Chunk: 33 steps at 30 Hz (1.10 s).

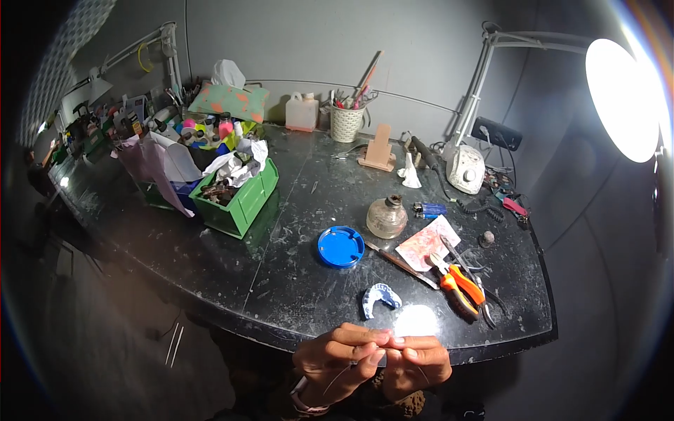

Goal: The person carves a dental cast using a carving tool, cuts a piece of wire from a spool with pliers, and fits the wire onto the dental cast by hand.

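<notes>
My left hand [330,359] and my right hand [421,361] meet fingertip to fingertip at the table's front edge, both closed in a pinch. Between them they hold a thin wire [340,379]; its bent ends curve down below each hand, while fingers hide its middle. Just beyond my fingers lies a horseshoe-shaped dental model [371,300], dark blue and white. To the right rest orange-handled cutters [460,289] and metal pliers [472,270]. A slim brownish tool [401,265] lies diagonally behind the model, near a round blue dish [340,247].
A glass spirit burner [387,218], blue lighters [430,208] and a pink-stained sheet [423,245] stand or lie mid-table. A green bin [242,200] full of items is at left. A phone stand [378,151], a white control box [465,170] and a bright lamp [621,102] occupy the back right.
</notes>
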Each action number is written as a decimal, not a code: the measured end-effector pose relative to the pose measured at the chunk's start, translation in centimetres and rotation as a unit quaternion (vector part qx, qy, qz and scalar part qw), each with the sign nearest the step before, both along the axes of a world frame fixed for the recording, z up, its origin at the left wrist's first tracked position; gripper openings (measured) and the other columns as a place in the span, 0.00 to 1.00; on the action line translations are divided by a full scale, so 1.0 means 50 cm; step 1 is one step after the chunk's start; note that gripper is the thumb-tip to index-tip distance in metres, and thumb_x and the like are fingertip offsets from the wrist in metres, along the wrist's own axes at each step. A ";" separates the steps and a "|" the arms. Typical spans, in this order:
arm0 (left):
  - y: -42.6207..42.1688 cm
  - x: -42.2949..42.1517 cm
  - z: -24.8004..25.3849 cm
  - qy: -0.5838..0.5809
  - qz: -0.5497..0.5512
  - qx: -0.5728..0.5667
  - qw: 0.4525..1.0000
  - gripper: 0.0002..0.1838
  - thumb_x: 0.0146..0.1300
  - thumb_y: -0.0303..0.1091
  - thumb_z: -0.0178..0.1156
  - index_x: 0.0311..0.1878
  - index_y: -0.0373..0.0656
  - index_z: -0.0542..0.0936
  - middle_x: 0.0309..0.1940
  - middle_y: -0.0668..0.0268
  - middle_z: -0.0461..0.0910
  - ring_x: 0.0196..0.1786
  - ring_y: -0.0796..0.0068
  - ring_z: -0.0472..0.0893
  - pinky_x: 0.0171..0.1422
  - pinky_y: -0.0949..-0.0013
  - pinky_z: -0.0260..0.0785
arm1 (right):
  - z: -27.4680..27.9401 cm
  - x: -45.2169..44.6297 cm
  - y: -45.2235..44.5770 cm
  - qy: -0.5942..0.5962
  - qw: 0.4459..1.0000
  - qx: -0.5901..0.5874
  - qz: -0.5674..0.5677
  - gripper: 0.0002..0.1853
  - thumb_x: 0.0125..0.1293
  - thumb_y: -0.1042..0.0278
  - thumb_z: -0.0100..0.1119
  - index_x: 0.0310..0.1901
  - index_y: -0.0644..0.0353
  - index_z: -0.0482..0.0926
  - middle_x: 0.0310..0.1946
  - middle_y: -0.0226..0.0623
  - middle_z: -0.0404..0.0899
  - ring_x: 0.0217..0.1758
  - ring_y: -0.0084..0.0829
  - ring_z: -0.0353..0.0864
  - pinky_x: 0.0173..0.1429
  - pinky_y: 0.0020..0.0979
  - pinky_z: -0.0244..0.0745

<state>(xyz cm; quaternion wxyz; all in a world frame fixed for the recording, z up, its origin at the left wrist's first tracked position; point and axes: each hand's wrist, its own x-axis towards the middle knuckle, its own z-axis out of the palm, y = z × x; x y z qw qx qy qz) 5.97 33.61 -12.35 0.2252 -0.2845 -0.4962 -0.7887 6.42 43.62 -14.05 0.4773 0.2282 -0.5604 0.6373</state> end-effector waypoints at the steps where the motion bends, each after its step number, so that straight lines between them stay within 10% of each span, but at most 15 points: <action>1: -0.004 -0.001 0.000 0.000 -0.010 0.005 1.000 0.06 0.56 0.17 0.61 0.33 0.39 0.75 0.37 0.55 0.80 0.43 0.61 0.82 0.47 0.62 0.79 | 0.000 0.003 0.002 -0.002 1.000 0.023 -0.005 0.11 0.54 0.82 0.64 0.36 0.64 0.72 0.29 0.47 0.79 0.30 0.29 0.82 0.34 0.24 0.78; 18: -0.002 0.016 -0.011 0.005 0.070 0.016 0.997 0.10 0.51 0.12 0.63 0.31 0.37 0.74 0.36 0.57 0.79 0.42 0.63 0.83 0.47 0.61 0.80 | 0.002 0.008 -0.017 -0.015 0.992 0.092 -0.082 0.11 0.58 0.76 0.63 0.33 0.60 0.67 0.25 0.48 0.77 0.26 0.29 0.80 0.31 0.23 0.77; 25: -0.024 -0.010 0.008 0.015 -0.001 -0.014 1.000 0.09 0.54 0.13 0.59 0.32 0.39 0.73 0.35 0.55 0.79 0.42 0.62 0.82 0.47 0.63 0.79 | 0.006 0.008 -0.014 -0.117 0.973 -0.157 0.121 0.13 0.63 0.68 0.60 0.35 0.63 0.64 0.29 0.45 0.74 0.28 0.30 0.79 0.33 0.25 0.78; 33: -0.021 0.006 -0.009 -0.022 0.081 0.038 0.996 0.08 0.54 0.14 0.61 0.31 0.36 0.73 0.37 0.53 0.80 0.42 0.60 0.83 0.45 0.64 0.81 | 0.013 0.014 -0.011 -0.158 0.960 -0.141 0.184 0.12 0.64 0.66 0.59 0.30 0.65 0.70 0.30 0.55 0.80 0.32 0.36 0.83 0.41 0.32 0.81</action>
